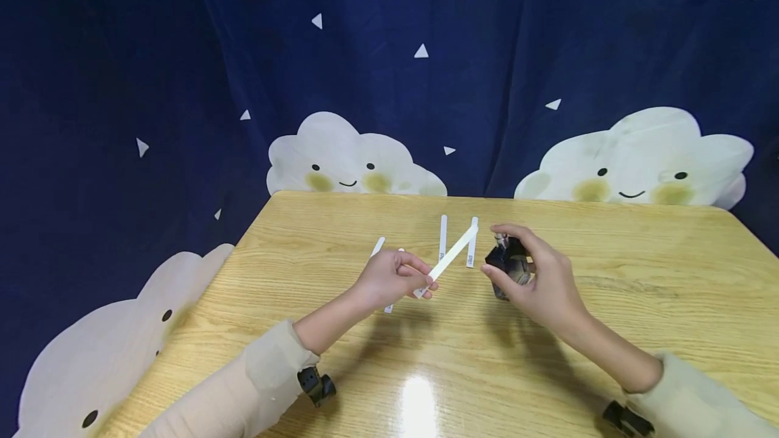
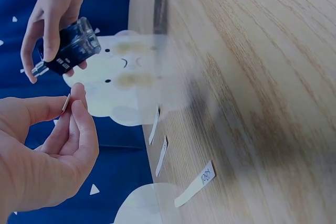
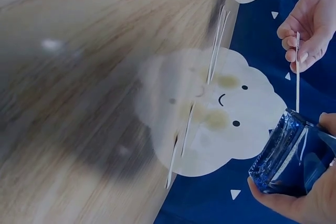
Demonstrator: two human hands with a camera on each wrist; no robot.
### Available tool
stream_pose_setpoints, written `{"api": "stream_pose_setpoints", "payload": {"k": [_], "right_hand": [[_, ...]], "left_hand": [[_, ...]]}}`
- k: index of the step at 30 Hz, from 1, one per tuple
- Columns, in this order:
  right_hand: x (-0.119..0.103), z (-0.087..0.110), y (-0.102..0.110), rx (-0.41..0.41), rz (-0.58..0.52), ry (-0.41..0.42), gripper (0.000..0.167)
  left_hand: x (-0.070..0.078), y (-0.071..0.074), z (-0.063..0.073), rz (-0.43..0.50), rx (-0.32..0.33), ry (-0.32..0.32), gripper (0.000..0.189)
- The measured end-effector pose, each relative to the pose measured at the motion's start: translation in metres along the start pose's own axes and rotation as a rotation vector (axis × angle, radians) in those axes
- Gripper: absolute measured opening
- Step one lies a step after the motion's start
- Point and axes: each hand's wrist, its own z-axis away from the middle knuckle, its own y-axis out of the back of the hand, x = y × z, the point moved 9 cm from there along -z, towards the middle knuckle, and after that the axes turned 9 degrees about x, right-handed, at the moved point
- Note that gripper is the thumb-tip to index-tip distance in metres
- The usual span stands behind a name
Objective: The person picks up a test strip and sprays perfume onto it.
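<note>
Left hand (image 1: 392,279) pinching white strip (image 1: 450,257), tip angled toward dark bottle (image 1: 508,262) gripped by right hand (image 1: 538,276). Strip judged not yet treated; four strips (image 1: 443,236) lying beyond hands.

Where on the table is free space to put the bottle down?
The table is bare right of the right hand holding the bottle, and along the near edge. It is crowded mid-table: strips lie beyond the left hand pinching a strip.
</note>
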Motion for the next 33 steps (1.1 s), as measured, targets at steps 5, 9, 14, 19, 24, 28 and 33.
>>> {"api": "stream_pose_setpoints", "payload": {"k": [5, 9, 14, 19, 24, 28, 33], "right_hand": [[-0.001, 0.001, -0.001, 0.004, -0.002, 0.005, 0.059], [-0.001, 0.002, 0.0, 0.014, -0.008, 0.009, 0.059], [-0.002, 0.002, 0.0, 0.014, -0.012, 0.006, 0.058], [-0.001, 0.002, 0.004, 0.033, -0.048, -0.046, 0.058], [-0.002, 0.002, 0.008, 0.039, -0.089, -0.08, 0.058], [-0.003, 0.003, 0.01, 0.026, -0.106, -0.09, 0.06], [-0.002, 0.006, 0.012, 0.008, -0.119, -0.104, 0.06]], "left_hand": [[0.0, 0.001, 0.001, 0.005, -0.002, -0.001, 0.012], [-0.001, 0.001, 0.002, 0.001, -0.004, -0.01, 0.011], [-0.004, 0.002, 0.001, -0.002, -0.001, -0.003, 0.011], [-0.006, 0.002, 0.002, 0.01, 0.007, 0.007, 0.011], [-0.011, 0.007, 0.001, 0.009, 0.031, 0.022, 0.012], [-0.02, 0.014, -0.001, 0.0, 0.049, 0.04, 0.013], [-0.038, 0.034, -0.011, -0.004, 0.107, 0.083, 0.015]]}}
